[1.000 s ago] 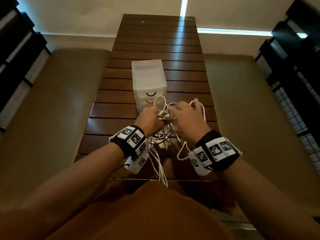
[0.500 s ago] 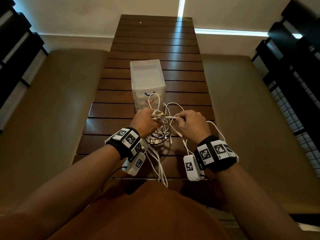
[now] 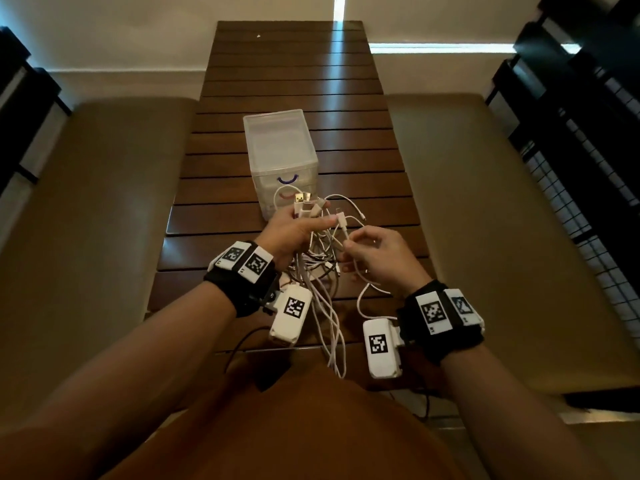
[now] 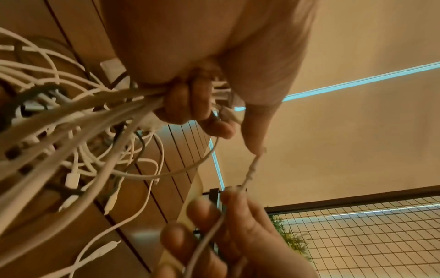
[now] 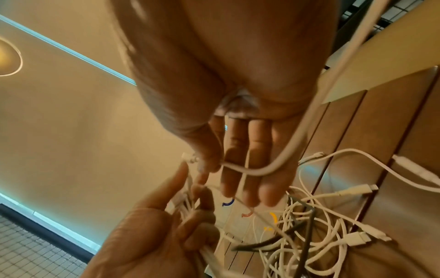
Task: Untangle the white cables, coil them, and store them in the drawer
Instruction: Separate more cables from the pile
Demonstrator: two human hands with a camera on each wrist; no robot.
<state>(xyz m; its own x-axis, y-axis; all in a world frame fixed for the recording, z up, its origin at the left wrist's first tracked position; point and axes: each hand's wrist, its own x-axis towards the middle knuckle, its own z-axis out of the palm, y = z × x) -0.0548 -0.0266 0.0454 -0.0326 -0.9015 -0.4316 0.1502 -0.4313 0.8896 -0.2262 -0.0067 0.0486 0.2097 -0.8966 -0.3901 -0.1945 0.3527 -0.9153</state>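
A tangle of white cables (image 3: pixel 322 265) lies on the slatted wooden table (image 3: pixel 287 77) in front of a small translucent drawer unit (image 3: pixel 280 150). My left hand (image 3: pixel 311 226) grips a bundle of the cables, whose USB plugs (image 3: pixel 303 202) stick up above my fingers. In the left wrist view the curled fingers (image 4: pixel 185 105) are wrapped round the bundle (image 4: pixel 71 122). My right hand (image 3: pixel 349 245) pinches a single white cable (image 3: pixel 343 226) between thumb and forefinger, just right of the left hand. In the right wrist view that cable (image 5: pixel 273 169) runs across my fingers (image 5: pixel 254 159).
Loose cable ends and plugs (image 5: pixel 357 237) spread over the table to the right, with a dark cord (image 5: pixel 307 222) among them. Several cables hang off the near table edge (image 3: pixel 332 341). Beige benches (image 3: pixel 104 220) flank the table; dark railings (image 3: pixel 588 133) stand beyond.
The left hand has lifted the bundle so the plugs point up. The right hand has drawn back slightly to the right and now pinches one cable.
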